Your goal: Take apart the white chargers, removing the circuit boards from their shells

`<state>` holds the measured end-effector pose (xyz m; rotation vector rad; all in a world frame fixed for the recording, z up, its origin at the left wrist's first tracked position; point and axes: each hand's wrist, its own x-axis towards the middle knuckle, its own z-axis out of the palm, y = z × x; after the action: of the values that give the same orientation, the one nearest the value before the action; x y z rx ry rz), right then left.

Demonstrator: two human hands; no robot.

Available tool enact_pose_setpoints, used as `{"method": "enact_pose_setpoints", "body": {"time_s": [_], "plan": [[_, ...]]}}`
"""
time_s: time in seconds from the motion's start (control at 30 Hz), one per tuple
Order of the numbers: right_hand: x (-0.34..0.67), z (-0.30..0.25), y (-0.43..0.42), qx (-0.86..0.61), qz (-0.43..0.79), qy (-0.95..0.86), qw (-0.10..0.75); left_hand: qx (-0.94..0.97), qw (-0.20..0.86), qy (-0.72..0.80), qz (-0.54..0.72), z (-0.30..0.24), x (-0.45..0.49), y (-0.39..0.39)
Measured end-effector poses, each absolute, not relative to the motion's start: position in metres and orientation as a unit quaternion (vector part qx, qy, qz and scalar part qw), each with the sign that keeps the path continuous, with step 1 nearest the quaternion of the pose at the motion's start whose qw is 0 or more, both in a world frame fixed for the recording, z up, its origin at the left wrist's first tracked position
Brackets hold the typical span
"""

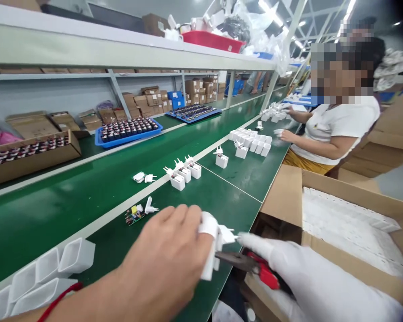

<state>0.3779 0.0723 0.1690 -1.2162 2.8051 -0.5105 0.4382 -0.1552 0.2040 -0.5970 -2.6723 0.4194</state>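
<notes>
L hand (168, 255) has its bare fingers wrapped tight round a white case (208, 266), w/ a white plug part (226, 235) poking out on the side by the R hand. R hand (298, 273), in a white glove, has its fingers closed on red-handled pliers (240, 261); its pointer finger sticks out toward the plug's pins, maybe touching, can't tell b/c of blur. The pliers' tip is right at the case, so the step in hand looks like pliers work on that plug end. Next move prob. calls for a firm L grip, the tip set on just the right spot, & the pointer finger out of the way. Just past the L hand, a circuit board (134, 215) lies on the green table (203, 192) w/ a loose white piece (150, 205) beside it. Farther off, 3 cases (187, 175) w/ plugs on top stand in a row. Open cases (79, 256) sit near the L arm, & a big carton (284, 192) of white parts is on the R.
</notes>
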Motion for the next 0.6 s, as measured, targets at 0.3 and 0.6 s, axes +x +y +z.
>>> {"method": "enact_pose_setpoints", "body": {"time_s": [0.3,0.6], "plan": [[0.364,0.190,0.027,-0.361,-0.137,0.915,0.118,-0.163,0.288,-0.903,0.275,0.203,0.435,-0.213],[0.322,0.167,0.069,-0.342,-0.304,0.865,0.204,0.126,0.220,-0.961,-0.111,0.190,0.452,-0.252]]}}
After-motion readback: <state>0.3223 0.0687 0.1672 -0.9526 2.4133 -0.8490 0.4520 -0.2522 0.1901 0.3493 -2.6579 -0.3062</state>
